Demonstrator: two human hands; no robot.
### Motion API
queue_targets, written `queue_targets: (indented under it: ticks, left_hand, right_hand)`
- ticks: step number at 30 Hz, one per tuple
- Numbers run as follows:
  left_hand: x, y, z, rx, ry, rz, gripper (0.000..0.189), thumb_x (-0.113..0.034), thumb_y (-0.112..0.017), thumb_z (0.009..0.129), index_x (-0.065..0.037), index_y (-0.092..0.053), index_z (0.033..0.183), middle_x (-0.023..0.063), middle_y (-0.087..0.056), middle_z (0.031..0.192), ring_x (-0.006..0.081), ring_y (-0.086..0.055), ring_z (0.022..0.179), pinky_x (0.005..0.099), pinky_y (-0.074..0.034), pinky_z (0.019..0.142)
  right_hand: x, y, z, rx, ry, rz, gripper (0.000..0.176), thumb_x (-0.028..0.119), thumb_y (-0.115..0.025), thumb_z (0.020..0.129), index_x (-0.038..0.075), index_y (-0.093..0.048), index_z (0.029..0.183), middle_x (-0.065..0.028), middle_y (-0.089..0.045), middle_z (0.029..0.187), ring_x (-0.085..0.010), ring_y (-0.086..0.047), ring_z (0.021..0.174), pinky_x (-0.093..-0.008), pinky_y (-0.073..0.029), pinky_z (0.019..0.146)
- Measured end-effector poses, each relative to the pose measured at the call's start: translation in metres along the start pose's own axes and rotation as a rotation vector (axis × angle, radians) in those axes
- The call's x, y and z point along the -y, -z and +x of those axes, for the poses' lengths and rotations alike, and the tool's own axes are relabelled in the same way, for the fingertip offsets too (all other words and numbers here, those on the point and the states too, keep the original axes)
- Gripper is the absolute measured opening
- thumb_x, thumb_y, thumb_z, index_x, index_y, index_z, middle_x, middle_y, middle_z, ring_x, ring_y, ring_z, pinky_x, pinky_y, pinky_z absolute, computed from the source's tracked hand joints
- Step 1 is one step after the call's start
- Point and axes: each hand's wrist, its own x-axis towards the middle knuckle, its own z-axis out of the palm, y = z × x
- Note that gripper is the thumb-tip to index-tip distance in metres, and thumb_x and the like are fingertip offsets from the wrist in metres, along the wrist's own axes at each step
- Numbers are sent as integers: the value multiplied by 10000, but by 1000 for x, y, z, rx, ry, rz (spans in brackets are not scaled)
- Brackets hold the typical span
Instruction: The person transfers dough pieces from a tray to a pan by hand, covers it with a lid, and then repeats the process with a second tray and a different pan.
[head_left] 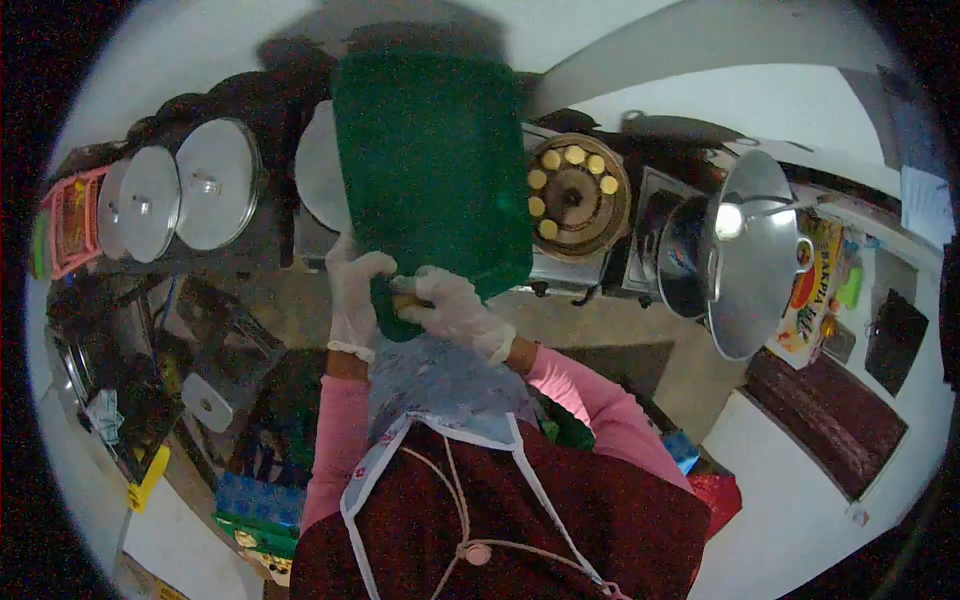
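Note:
A large dark-green tray-like sheet [430,165] with rounded corners fills the space in front of me. My left hand [355,290], in a pale glove, is closed at its near left corner. Beside it, my right hand [455,310], also gloved, has bent fingers at the near edge of the green piece. A small tan piece [407,305] shows by the right fingertips, between the two hands; I cannot tell what it is. A round pan [615,215] on the stove just right of the green piece carries several pale yellow round cakes around its centre.
Silver lids [215,185] line the left counter, near a pink basket [75,222]. At right a big tilted metal pan [755,260] stands over a dark pot [683,258]. Beyond it lies printed packaging [808,290]. Blue and green crates [260,495] sit low on the left.

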Motion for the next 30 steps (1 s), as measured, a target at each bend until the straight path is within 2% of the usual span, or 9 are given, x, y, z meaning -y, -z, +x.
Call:
queue_targets:
  ticks: [7, 9, 11, 12, 14, 16, 19, 23, 30]
  left_hand:
    - [-8, -7, -5, 28, -56, -133, 547, -22, -546, 639, 20, -598, 1182, 52, -641, 1063, 160, -592, 917, 265, -471, 809]
    - [-16, 2, -11, 37, -62, -89, 561, -38, -551, 639, 22, -586, 1196, 65, -643, 1078, 183, -600, 940, 281, -475, 833]
    - [-26, 12, -20, 26, -82, -28, 564, -53, -554, 648, 23, -575, 1207, 77, -638, 1098, 200, -604, 958, 292, -479, 851]
    - [-30, 18, -25, 10, -102, 11, 559, -60, -553, 658, 23, -570, 1210, 82, -632, 1110, 206, -605, 965, 294, -480, 857]
    - [-30, 27, -36, -86, -110, 42, 532, -77, -557, 678, 20, -566, 1201, 90, -613, 1140, 211, -599, 990, 300, -479, 872]
    - [-21, 37, -44, -211, -95, 34, 486, -96, -560, 698, 15, -570, 1172, 95, -585, 1177, 210, -582, 1029, 305, -470, 894]
    - [-6, 60, -48, -257, -90, 62, 414, -123, -555, 728, 12, -578, 1118, 106, -533, 1238, 208, -545, 1097, 310, -445, 938]
    - [10, 74, -50, -259, -441, 678, 375, -338, -349, 954, -118, -589, 769, 74, -630, 895, 215, -544, 1053, 455, -103, 1195]
    - [16, 70, -54, -283, -391, 519, 396, -363, -339, 963, -115, -582, 771, 68, -626, 889, 206, -553, 993, 435, -106, 1193]
  right_hand:
    - [17, 50, -6, -109, -135, 409, 273, 178, -699, 805, 87, -709, 1063, -126, -668, 979, -270, -636, 911, -343, -500, 793]
    - [2, 80, -16, -459, 39, 182, 276, 190, -722, 800, 71, -708, 1048, -60, -711, 970, -192, -647, 907, -329, -500, 828]
    - [-31, 121, -28, -733, -161, 222, 244, 113, -690, 838, 36, -698, 1069, -50, -712, 975, -163, -647, 894, -309, -503, 839]
    - [-41, 137, -32, -838, -365, 697, 285, 4, -664, 823, -21, -678, 1107, -84, -675, 1113, -141, -630, 937, -269, -500, 846]
    - [-124, 153, -47, -1111, -403, 529, 363, 20, -712, 798, -39, -639, 1149, -72, -695, 994, -146, -639, 885, -262, -505, 811]
    - [-233, 160, -69, -1111, -529, -115, 401, 137, -793, 709, 1, -651, 1059, -101, -695, 901, -183, -650, 814, -309, -512, 742]
    - [-254, 165, -64, -947, -778, -328, 382, 271, -761, 707, 102, -667, 1037, -141, -701, 877, -306, -676, 827, -396, -515, 738]
    - [-278, 168, -62, -758, -839, -529, 275, 312, -732, 744, 137, -696, 953, -159, -690, 879, -367, -660, 857, -447, -512, 729]
    - [-277, 170, -63, -665, -784, -962, 196, 294, -643, 854, 128, -716, 930, -165, -597, 931, -369, -615, 861, -474, -493, 680]
